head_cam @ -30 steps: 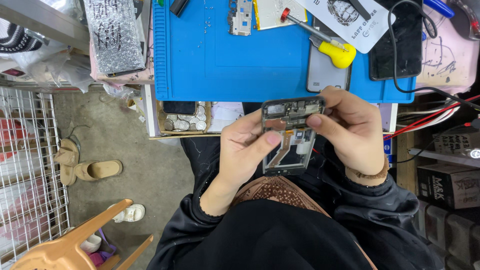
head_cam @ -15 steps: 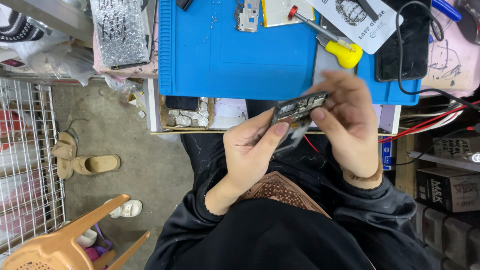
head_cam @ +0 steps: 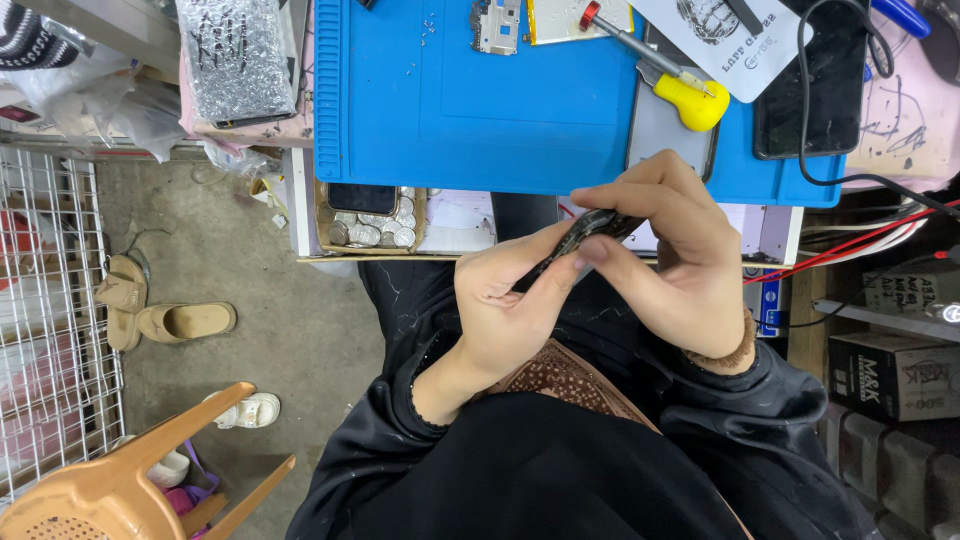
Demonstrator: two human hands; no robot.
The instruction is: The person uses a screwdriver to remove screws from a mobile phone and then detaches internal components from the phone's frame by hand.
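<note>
Both my hands hold an opened phone frame [head_cam: 592,232] above my lap, just in front of the bench edge. The frame is turned edge-on, so only its dark thin side shows. My left hand [head_cam: 505,300] grips its lower end with thumb and fingers. My right hand [head_cam: 680,260] pinches its upper end from above and hides most of it. On the blue work mat [head_cam: 470,110] lie a yellow-handled screwdriver [head_cam: 655,65], a small metal phone part [head_cam: 497,25] and a dark phone [head_cam: 805,80].
An open drawer [head_cam: 375,225] under the bench holds coins and a small dark item. Red and black cables [head_cam: 860,245] run at the right beside boxes [head_cam: 895,370]. Sandals [head_cam: 160,315], a wire rack [head_cam: 45,330] and an orange plastic chair [head_cam: 120,480] stand on the floor at left.
The phone frame, seen flat with its insides showing a second ago, has been rotated to edge-on. Both hands stayed on it and shifted slightly toward the bench.
</note>
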